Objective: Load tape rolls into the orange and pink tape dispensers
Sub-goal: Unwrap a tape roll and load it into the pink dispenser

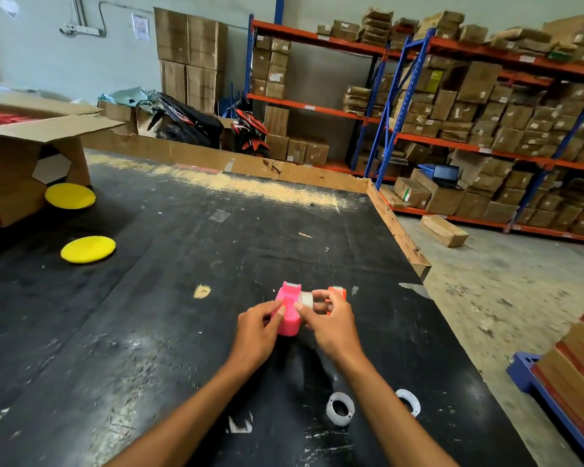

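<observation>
The pink tape dispenser (pixel 289 310) is at the middle of the black table, gripped on its left side by my left hand (pixel 257 330). My right hand (pixel 331 323) pinches a clear tape roll (pixel 305 299) that sits against the pink dispenser's right side. Behind my right fingers lies the orange tape dispenser (pixel 338 293), mostly hidden. Two white empty tape cores (pixel 340 408) (pixel 409 401) lie on the table near its front edge, under my right forearm.
Two yellow round pads (pixel 87 249) (pixel 70 196) lie at the left, next to an open cardboard box (pixel 21 163). The black table (pixel 182 332) ends in a wooden edge (pixel 398 230) on the right; beyond are floor and shelves of cartons.
</observation>
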### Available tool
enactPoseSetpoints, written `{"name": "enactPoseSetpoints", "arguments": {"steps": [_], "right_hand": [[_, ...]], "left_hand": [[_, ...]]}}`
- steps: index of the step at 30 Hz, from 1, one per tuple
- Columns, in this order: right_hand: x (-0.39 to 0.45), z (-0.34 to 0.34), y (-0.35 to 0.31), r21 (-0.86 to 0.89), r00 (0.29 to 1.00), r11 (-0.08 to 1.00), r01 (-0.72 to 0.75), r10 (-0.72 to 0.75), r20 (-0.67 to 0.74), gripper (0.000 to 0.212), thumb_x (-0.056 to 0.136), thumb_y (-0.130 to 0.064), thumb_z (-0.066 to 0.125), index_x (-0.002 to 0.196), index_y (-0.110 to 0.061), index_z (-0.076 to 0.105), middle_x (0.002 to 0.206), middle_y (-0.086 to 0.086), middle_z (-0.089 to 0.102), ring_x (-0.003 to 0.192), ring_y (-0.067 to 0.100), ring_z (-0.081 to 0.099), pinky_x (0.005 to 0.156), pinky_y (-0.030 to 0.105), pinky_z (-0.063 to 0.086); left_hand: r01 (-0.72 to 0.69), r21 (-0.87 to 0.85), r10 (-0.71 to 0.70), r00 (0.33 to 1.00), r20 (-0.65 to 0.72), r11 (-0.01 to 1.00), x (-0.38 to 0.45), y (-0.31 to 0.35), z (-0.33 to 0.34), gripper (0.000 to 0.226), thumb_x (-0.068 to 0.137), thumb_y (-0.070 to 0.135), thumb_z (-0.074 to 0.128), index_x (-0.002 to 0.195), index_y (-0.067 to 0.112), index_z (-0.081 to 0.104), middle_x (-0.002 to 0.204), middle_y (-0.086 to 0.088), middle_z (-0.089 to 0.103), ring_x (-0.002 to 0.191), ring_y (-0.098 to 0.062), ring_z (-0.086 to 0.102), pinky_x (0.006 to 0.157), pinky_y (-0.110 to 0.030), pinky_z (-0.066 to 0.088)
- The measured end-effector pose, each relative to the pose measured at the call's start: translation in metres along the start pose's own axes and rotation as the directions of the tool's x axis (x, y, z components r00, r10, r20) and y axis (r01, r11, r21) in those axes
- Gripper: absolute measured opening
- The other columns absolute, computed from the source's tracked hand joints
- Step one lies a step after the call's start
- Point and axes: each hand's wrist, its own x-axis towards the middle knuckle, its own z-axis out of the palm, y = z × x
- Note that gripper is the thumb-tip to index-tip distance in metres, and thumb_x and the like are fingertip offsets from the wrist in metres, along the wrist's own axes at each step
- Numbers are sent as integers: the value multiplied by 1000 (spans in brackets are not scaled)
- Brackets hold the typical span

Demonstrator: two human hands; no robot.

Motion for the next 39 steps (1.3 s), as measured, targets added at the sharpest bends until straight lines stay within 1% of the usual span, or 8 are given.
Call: {"name": "enactPoseSetpoints", "arguments": {"steps": [4,10,17,20,23,29,35,39], "right_hand": [[4,1,4,-38,1000,999,6,-7,-19,17,81,-16,71,94,-11,61,93,16,70,87,33,70,84,53,56],[19,2,-4,-155,993,987,28,-45,-108,20,75,-27,77,67,-19,61,79,15,72,76,32,72,73,50,59],[27,22,-12,-384,992,923,36,-79,-98,30,75,-34,72,69,-5,67,59,-3,63,66,19,63,56,27,45],[27,28,-11,-484,997,875,15,-53,-63,27,74,-34,70,67,-9,64,65,1,66,73,23,64,66,35,48],[27,27,-9,-565,996,825,5,-51,-67,27,72,-40,68,68,-13,65,59,-7,62,71,19,64,55,29,42],[29,16,-5,-515,965,816,262,-204,167,21,84,-23,66,103,-15,73,90,5,69,78,13,59,72,28,44],[20,16,8,-500,949,807,315,-263,173,14,86,-20,66,78,-14,75,84,4,62,72,13,59,72,42,51],[18,16,10,-524,934,774,356,-285,214,17,88,-22,63,82,-12,75,82,0,59,76,18,61,74,44,53]], "left_hand": [[-4,-34,5,1000,24,999,-6,-4,-2,31,88,12,61,119,7,66,108,7,67,97,0,63,77,3,43],[42,-136,-42,999,8,990,-8,-10,0,41,83,9,69,122,0,61,116,-7,67,103,-11,65,80,-2,48],[37,-193,-40,999,-10,980,-7,-16,3,42,80,13,73,120,2,64,114,-13,69,97,-12,66,79,-6,51],[31,-218,-35,999,-15,975,-7,-17,3,42,80,16,73,120,4,64,112,-13,70,96,-10,67,80,-7,52],[18,-236,-25,999,-26,972,-6,-19,4,42,80,17,73,119,4,65,111,-13,70,94,-9,67,79,-7,52],[14,-258,-25,999,-40,966,-5,-23,6,43,79,22,75,118,6,66,108,-11,70,87,-2,66,76,-7,53],[6,-235,-17,999,-45,972,-4,-28,7,41,79,21,74,118,9,66,106,-9,70,95,-12,69,80,-12,55],[3,-220,-10,999,-35,975,-3,-29,7,41,79,18,74,118,9,66,107,-9,70,93,-10,68,80,-11,55]]}}
